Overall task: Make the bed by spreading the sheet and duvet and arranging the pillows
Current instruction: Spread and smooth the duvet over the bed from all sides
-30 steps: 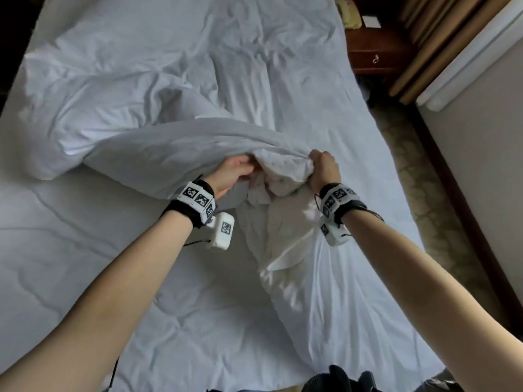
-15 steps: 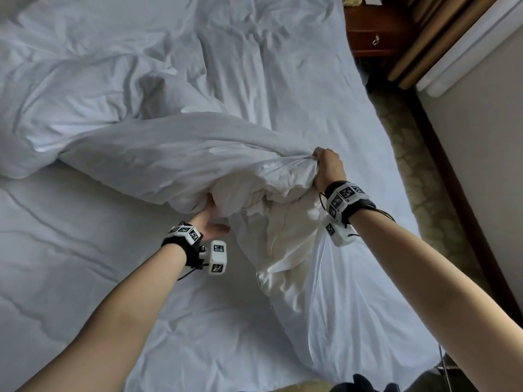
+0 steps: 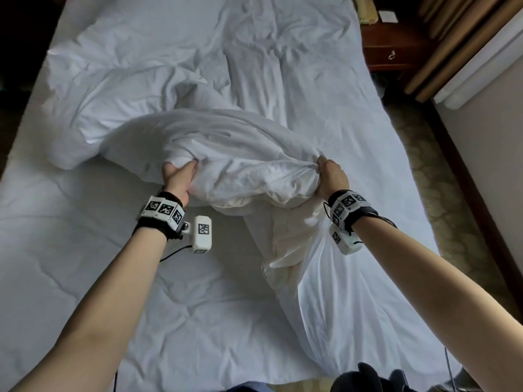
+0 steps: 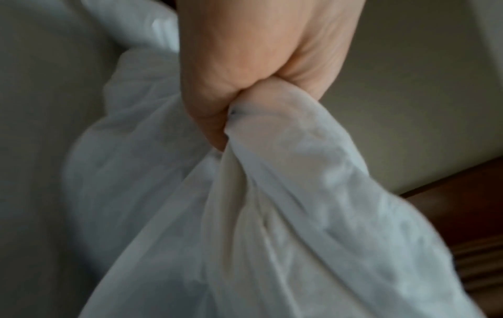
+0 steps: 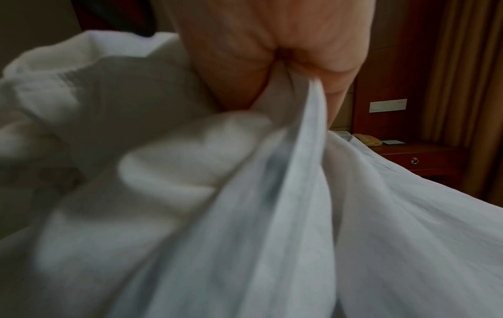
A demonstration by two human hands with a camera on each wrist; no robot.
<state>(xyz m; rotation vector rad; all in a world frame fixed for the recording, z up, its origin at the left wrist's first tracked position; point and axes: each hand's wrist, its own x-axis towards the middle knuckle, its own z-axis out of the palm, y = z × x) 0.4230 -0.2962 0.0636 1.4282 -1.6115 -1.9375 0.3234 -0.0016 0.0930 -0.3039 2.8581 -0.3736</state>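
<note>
A white duvet [image 3: 226, 142] lies bunched across the middle of the bed [image 3: 70, 264], its near edge lifted off the mattress. My left hand [image 3: 178, 174] grips a fold of that edge, fingers buried in the cloth; the left wrist view shows the fist [image 4: 245, 86] closed around gathered white fabric [image 4: 272, 215]. My right hand [image 3: 329, 172] grips the same edge further right, and its fist [image 5: 272, 64] clamps a pleat of fabric [image 5: 299, 193] in the right wrist view. A creamy inner layer [image 3: 285, 241] hangs down between my hands. No pillows are in view.
A dark wooden nightstand [image 3: 393, 49] with a phone [image 3: 365, 9] stands at the bed's far right. Curtains [image 3: 452, 43] hang beside it. A strip of patterned carpet [image 3: 435, 171] runs between the bed's right side and the wall [image 3: 486, 154].
My left hand has shifted left and further up the bed and now grips the duvet edge from above. The hands stand wider apart, stretching the bunched edge between them.
</note>
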